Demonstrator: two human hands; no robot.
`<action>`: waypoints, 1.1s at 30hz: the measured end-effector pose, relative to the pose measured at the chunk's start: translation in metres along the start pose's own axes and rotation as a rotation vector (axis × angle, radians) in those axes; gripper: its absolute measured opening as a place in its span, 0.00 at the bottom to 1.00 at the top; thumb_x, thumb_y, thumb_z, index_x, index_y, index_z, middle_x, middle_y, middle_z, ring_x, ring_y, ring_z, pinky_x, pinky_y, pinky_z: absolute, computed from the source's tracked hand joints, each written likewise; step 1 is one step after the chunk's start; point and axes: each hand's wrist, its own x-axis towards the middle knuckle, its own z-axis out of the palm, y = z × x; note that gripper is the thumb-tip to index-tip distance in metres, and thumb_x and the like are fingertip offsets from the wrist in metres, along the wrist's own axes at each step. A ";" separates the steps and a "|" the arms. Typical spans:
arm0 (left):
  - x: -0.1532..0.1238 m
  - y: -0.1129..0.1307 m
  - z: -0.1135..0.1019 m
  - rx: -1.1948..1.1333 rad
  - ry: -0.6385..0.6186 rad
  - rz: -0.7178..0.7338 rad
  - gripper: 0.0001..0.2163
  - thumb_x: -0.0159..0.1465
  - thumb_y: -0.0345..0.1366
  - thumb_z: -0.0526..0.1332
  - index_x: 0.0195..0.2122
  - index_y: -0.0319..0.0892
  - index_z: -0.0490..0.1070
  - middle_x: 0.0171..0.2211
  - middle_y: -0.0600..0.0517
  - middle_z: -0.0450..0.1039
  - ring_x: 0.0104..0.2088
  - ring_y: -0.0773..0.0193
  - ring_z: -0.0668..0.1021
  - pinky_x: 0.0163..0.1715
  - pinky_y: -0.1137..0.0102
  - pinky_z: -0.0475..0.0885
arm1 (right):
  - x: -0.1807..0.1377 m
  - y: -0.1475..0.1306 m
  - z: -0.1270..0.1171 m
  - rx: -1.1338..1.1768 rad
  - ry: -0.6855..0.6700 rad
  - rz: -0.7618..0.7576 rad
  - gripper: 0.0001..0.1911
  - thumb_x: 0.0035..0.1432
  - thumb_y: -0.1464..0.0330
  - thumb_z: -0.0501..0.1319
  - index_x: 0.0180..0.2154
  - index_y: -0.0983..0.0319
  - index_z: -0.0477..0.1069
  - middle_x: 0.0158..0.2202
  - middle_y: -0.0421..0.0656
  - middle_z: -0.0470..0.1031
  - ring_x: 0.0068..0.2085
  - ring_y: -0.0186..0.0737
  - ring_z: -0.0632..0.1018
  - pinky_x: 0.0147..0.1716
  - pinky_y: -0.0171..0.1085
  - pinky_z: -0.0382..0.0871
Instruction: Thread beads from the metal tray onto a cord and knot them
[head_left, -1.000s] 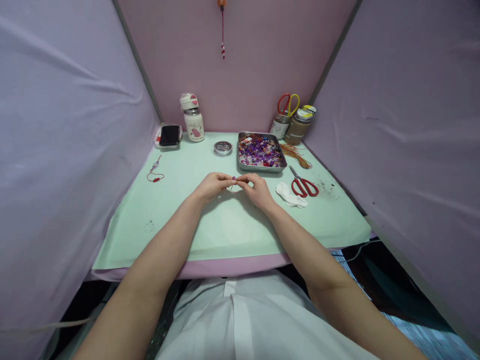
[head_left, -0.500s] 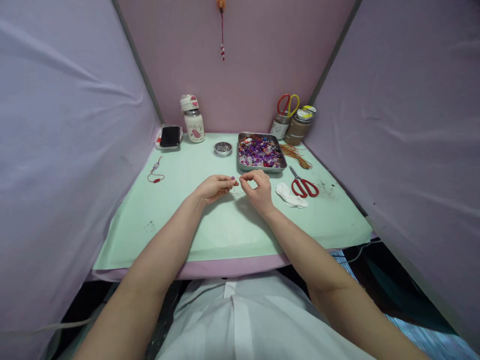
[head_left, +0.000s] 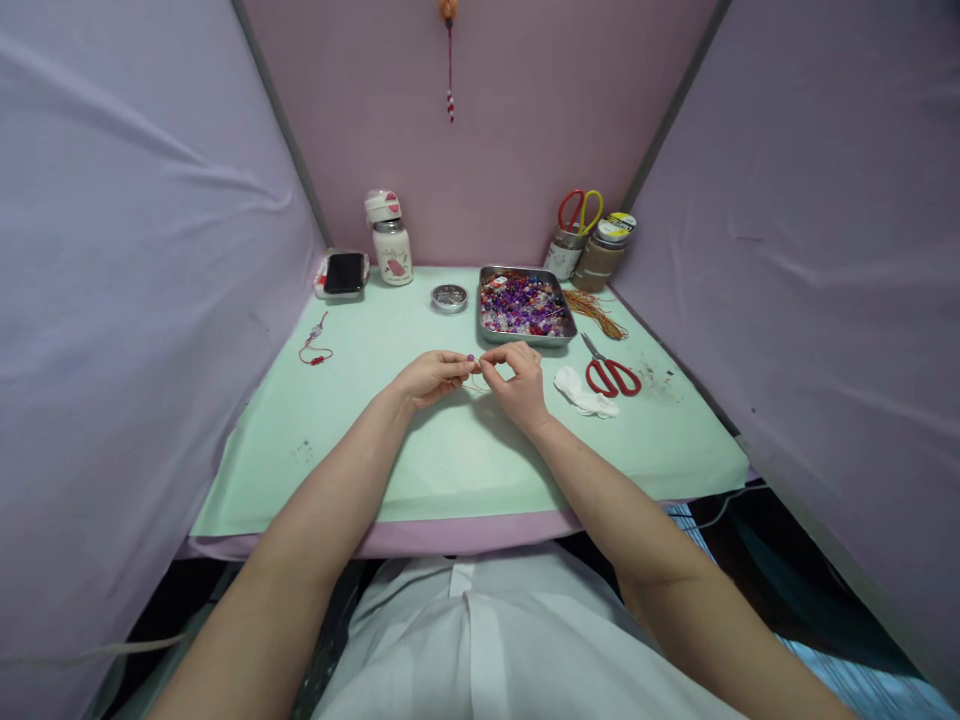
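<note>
Over the middle of the green-covered table, my left hand (head_left: 435, 376) pinches a small purple bead (head_left: 470, 358) between thumb and fingertips. My right hand (head_left: 517, 380) is closed in a pinch right beside it, fingertips almost touching the left ones. A thin cord (head_left: 474, 386) loops down below the fingers; its end seems to be between my right thumb and index finger, though the tips are too small to make out well. Just beyond my hands stands a metal tray (head_left: 529, 340) heaped with purple, red and clear beads (head_left: 521, 303).
Red-handled scissors (head_left: 611, 370) and a crumpled white cloth (head_left: 585, 393) lie right of my hands. Behind are a round tin (head_left: 449, 298), cords (head_left: 596, 310), a bottle (head_left: 392, 245), a phone (head_left: 345, 272), and jars (head_left: 600, 260). A beaded red string (head_left: 316, 342) lies left.
My right fingertips have come slightly closer to the bead in my left hand. The whole view has shifted a little; the things on the table have stayed put.
</note>
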 end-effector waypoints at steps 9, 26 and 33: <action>0.000 0.000 0.001 0.020 0.029 -0.002 0.16 0.42 0.42 0.74 0.27 0.37 0.76 0.24 0.52 0.68 0.26 0.71 0.65 0.29 0.71 0.62 | -0.001 0.001 0.001 -0.067 -0.050 0.032 0.07 0.58 0.66 0.59 0.28 0.58 0.69 0.29 0.40 0.75 0.37 0.41 0.73 0.48 0.43 0.57; 0.001 -0.002 0.002 0.011 0.059 0.004 0.13 0.44 0.39 0.73 0.27 0.36 0.77 0.23 0.52 0.69 0.26 0.70 0.67 0.31 0.69 0.63 | 0.000 0.003 0.003 0.008 -0.090 0.105 0.07 0.59 0.64 0.60 0.31 0.58 0.74 0.30 0.40 0.79 0.34 0.40 0.74 0.47 0.43 0.60; 0.000 -0.001 0.003 0.040 0.067 0.015 0.13 0.45 0.40 0.73 0.27 0.37 0.76 0.23 0.52 0.69 0.26 0.70 0.68 0.31 0.69 0.62 | 0.000 0.002 0.003 -0.008 -0.103 0.125 0.07 0.58 0.65 0.60 0.29 0.58 0.72 0.30 0.39 0.78 0.34 0.39 0.73 0.46 0.42 0.59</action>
